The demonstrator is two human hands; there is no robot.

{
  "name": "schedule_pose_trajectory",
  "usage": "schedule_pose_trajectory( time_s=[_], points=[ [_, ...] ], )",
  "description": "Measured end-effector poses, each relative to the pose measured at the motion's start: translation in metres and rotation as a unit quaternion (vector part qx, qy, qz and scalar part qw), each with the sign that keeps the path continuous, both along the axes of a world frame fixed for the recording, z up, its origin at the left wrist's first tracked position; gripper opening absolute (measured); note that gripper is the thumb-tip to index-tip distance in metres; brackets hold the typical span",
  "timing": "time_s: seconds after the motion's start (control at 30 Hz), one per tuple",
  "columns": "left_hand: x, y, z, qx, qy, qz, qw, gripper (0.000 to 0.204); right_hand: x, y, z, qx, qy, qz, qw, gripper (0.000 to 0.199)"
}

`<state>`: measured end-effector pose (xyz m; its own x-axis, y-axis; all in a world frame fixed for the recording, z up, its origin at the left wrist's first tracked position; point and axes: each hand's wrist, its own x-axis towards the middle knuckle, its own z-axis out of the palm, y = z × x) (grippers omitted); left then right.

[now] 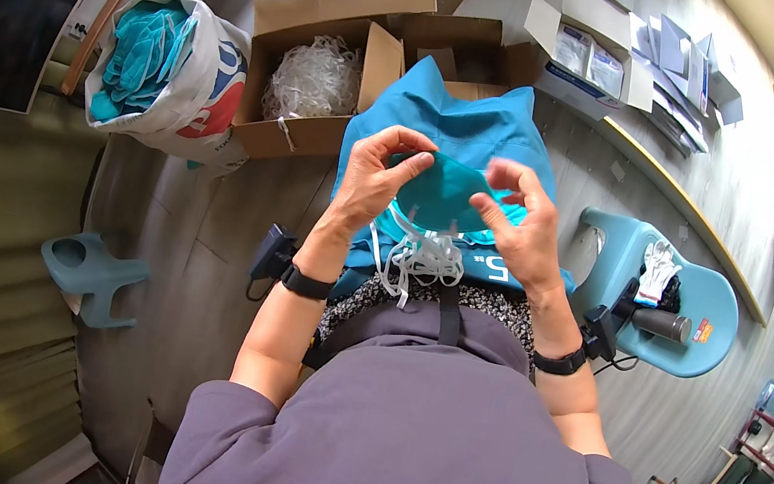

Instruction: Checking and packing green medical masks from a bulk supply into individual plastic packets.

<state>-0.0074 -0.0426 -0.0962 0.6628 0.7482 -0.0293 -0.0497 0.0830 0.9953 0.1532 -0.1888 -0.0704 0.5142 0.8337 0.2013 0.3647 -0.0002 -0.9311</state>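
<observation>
In front of my lap I hold up a teal fabric piece (440,193), curved like a mask cup. My left hand (379,175) pinches its upper left edge between thumb and fingers. At its right side is my right hand (524,221), thumb and fingers apart, the thumb tip over the fabric's edge; the fingertips are smeared by motion. Just below hangs a bunch of white elastic cords (427,259). More teal pieces (481,235) show partly behind the held one. A blue bag (450,100) lies across my lap beneath everything.
Ahead, an open cardboard box (298,132) holds tangled white cords (317,79). To its left, a white bag (211,42) is full of teal pieces (146,52). On my right, a blue plastic chair (711,339) carries gloves (658,270) and a dark flask (662,324).
</observation>
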Motion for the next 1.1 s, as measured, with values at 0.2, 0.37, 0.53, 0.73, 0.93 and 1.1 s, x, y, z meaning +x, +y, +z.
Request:
schedule_pose_trajectory(
  time_s=[0.2,0.37,0.53,0.73,0.93,1.1],
  points=[
    [0.008,-0.039,0.029,-0.115,-0.077,-0.052,0.989,0.03,0.009,0.004,0.001,0.1,0.201,-0.022,0.974,0.011],
    [0.015,-0.062,0.03,-0.063,-0.048,-0.011,0.997,0.016,0.004,0.009,0.004,0.097,0.332,-0.009,0.938,0.018],
    [0.006,-0.067,0.033,-0.006,-0.099,0.094,0.991,0.012,-0.026,-0.008,0.01,-0.022,0.173,0.084,0.981,0.014],
    [0.001,-0.078,0.042,-0.001,-0.079,0.125,0.989,0.013,-0.032,-0.013,0.025,0.095,-0.1,-0.036,0.99,0.011],
    [0.002,-0.087,0.049,-0.061,-0.105,0.108,0.987,0.013,-0.035,-0.018,0.038,0.04,0.097,0.034,0.994,0.016],
    [-0.002,-0.09,0.053,-0.06,-0.088,0.064,0.992,0.013,-0.024,-0.021,0.046,0.068,-0.101,0.007,0.993,0.012]
  ],
)
